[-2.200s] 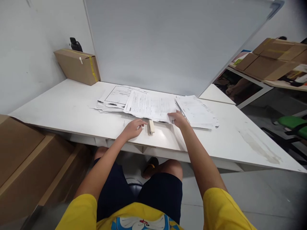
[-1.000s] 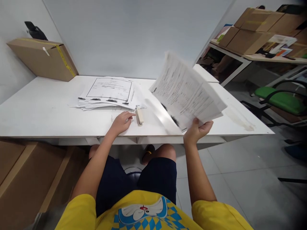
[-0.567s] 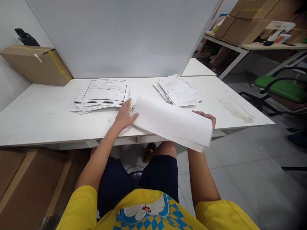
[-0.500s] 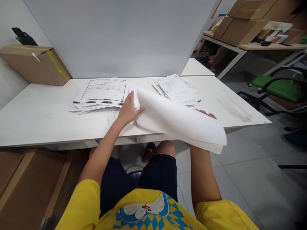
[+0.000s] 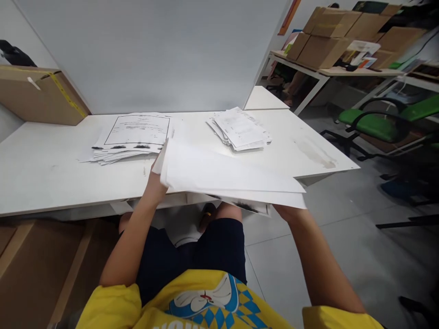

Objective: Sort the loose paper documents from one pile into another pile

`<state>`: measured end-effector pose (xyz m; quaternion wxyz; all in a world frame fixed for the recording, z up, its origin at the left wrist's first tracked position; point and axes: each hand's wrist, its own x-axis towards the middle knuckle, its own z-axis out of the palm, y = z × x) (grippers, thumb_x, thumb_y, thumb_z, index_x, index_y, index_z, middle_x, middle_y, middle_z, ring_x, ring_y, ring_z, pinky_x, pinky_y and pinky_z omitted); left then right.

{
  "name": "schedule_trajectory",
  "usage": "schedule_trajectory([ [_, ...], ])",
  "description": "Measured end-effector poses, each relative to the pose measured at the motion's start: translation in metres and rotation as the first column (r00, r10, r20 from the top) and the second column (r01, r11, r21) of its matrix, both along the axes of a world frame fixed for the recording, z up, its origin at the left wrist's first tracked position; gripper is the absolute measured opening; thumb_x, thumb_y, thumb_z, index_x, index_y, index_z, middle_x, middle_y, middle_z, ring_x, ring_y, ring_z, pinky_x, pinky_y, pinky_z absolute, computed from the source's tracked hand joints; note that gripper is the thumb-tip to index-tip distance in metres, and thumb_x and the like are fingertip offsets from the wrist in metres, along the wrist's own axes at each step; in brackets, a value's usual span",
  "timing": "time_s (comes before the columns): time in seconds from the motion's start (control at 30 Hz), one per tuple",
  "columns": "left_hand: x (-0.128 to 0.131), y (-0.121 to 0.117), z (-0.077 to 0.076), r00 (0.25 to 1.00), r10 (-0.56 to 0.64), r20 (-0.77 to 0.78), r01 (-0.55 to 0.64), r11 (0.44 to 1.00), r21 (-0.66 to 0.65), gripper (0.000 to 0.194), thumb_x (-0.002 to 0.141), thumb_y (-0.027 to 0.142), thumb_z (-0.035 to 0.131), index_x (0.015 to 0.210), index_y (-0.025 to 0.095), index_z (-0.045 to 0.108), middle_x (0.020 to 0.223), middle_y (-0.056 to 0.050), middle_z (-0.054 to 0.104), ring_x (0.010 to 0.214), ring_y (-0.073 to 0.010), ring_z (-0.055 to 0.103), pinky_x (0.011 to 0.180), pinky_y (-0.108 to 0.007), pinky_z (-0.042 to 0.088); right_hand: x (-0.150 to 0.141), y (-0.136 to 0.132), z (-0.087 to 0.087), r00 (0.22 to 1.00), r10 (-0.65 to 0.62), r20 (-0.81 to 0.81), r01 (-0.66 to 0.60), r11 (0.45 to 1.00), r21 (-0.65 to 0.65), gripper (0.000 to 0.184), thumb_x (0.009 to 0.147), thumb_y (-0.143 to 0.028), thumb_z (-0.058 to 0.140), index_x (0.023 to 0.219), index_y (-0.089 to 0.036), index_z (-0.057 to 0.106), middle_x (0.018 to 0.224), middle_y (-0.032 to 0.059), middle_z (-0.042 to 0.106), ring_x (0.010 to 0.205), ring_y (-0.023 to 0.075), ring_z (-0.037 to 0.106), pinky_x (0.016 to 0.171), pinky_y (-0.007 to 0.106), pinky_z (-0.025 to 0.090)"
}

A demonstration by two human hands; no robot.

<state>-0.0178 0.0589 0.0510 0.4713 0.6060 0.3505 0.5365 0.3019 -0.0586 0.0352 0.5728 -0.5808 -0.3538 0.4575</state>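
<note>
Several sheets of white paper (image 5: 219,169) are held up over the front edge of the desk, blank side showing. My left hand (image 5: 157,185) is closed on their left end, its fingers partly covered by the paper. Under the right end is my right hand (image 5: 287,213), holding the sheets from below with its fingers hidden. A dark-smudged printed side peeks out beneath them. Just behind my left hand lies a stack of printed papers (image 5: 137,130) with a framed page on top. A smaller stack of papers (image 5: 240,128) rests farther right, apart from both hands.
The white desk (image 5: 61,169) meets a tall grey panel (image 5: 161,55) at the back. A cardboard box (image 5: 37,96) leans at the left end. More boxes (image 5: 322,50) stand on another table at right, near a green chair (image 5: 370,123). Large cardboard (image 5: 37,269) is below left.
The curled sheets have flattened out and come lower, toward me. My left hand has moved from beside the paper's edge to grip its left end. The view has shifted to the right.
</note>
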Motion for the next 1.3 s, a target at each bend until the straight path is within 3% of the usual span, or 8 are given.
schedule_trajectory([
  [0.13, -0.034, -0.029, -0.006, 0.997, -0.05, 0.052, 0.064, 0.948, -0.311, 0.071, 0.072, 0.051, 0.081, 0.134, 0.023, 0.062, 0.116, -0.012, 0.074, 0.11, -0.036, 0.069, 0.082, -0.038, 0.061, 0.005, -0.004, 0.017, 0.993, 0.112, 0.043, -0.1, 0.972, -0.215, 0.038, 0.063, -0.033, 0.08, 0.098, -0.026, 0.067, 0.105, 0.0066, 0.074, 0.103, 0.0299, 0.069, 0.076, 0.036, 0.059],
  [0.23, -0.052, -0.05, -0.015, 0.99, -0.114, 0.088, 0.141, 0.884, -0.446, 0.071, 0.06, 0.055, 0.087, 0.118, 0.018, 0.07, 0.107, -0.013, 0.076, 0.101, -0.0384, 0.072, 0.08, -0.041, 0.062, 0.005, -0.011, 0.014, 0.975, 0.22, -0.014, -0.213, 0.922, -0.323, 0.041, 0.065, -0.028, 0.078, 0.104, -0.023, 0.068, 0.108, 0.0069, 0.074, 0.096, 0.0278, 0.071, 0.07, 0.032, 0.058],
  [0.4, -0.056, -0.083, -0.04, 0.999, 0.031, 0.009, -0.021, 0.816, -0.577, 0.062, 0.058, 0.053, 0.09, 0.102, 0.013, 0.073, 0.102, -0.016, 0.077, 0.093, -0.0356, 0.074, 0.08, -0.042, 0.062, -0.007, -0.029, -0.012, 0.949, 0.311, -0.047, -0.309, 0.892, -0.331, 0.05, 0.066, -0.029, 0.079, 0.115, -0.024, 0.07, 0.117, 0.0072, 0.073, 0.104, 0.0285, 0.07, 0.082, 0.036, 0.058],
  [0.57, -0.058, -0.117, -0.072, 0.999, 0.047, 0.015, -0.027, 0.77, -0.638, 0.059, 0.054, 0.051, 0.092, 0.097, 0.015, 0.075, 0.101, -0.014, 0.078, 0.092, -0.0324, 0.074, 0.08, -0.039, 0.061, -0.001, -0.049, -0.042, 0.954, 0.261, -0.149, -0.299, 0.876, -0.378, 0.045, 0.071, -0.043, 0.081, 0.11, -0.023, 0.074, 0.115, 0.0089, 0.074, 0.105, 0.0304, 0.07, 0.088, 0.041, 0.057],
  [0.7, -0.064, -0.139, -0.098, 0.996, 0.094, -0.006, -0.073, 0.732, -0.678, 0.055, 0.053, 0.051, 0.092, 0.092, 0.016, 0.076, 0.098, -0.011, 0.079, 0.089, -0.0283, 0.074, 0.081, -0.035, 0.059, 0.007, -0.069, -0.072, 0.946, 0.278, -0.164, -0.321, 0.87, -0.374, 0.055, 0.065, -0.039, 0.086, 0.117, -0.027, 0.071, 0.12, 0.0054, 0.073, 0.106, 0.0287, 0.069, 0.086, 0.038, 0.058],
  [0.97, -0.071, -0.129, -0.133, 0.993, 0.073, -0.095, -0.116, 0.784, -0.61, 0.049, 0.065, 0.051, 0.085, 0.097, 0.015, 0.077, 0.094, -0.009, 0.078, 0.089, -0.0259, 0.072, 0.079, -0.033, 0.056, -0.006, -0.092, -0.119, 0.946, 0.265, -0.186, -0.323, 0.801, -0.504, 0.046, 0.073, -0.059, 0.075, 0.1, -0.021, 0.075, 0.101, 0.0093, 0.077, 0.093, 0.0302, 0.072, 0.08, 0.041, 0.058],
  [1.1, -0.065, -0.115, -0.137, 0.991, 0.111, -0.068, -0.129, 0.764, -0.632, 0.048, 0.065, 0.051, 0.085, 0.095, 0.014, 0.077, 0.085, -0.007, 0.078, 0.074, -0.0216, 0.071, 0.069, -0.03, 0.055, -0.002, -0.097, -0.116, 0.93, 0.29, -0.228, -0.364, 0.82, -0.443, 0.055, 0.063, -0.044, 0.085, 0.112, -0.023, 0.072, 0.115, 0.0091, 0.075, 0.1, 0.0295, 0.071, 0.081, 0.039, 0.058],
  [1.3, -0.05, -0.118, -0.137, 0.995, 0.077, -0.066, -0.101, 0.73, -0.676, 0.048, 0.063, 0.051, 0.088, 0.089, 0.012, 0.076, 0.08, -0.007, 0.077, 0.068, -0.0197, 0.069, 0.065, -0.029, 0.054, -0.006, -0.1, -0.102, 0.927, 0.214, -0.31, -0.34, 0.83, -0.443, 0.055, 0.068, -0.04, 0.084, 0.118, -0.024, 0.069, 0.117, 0.0083, 0.074, 0.101, 0.0274, 0.072, 0.08, 0.037, 0.059],
])
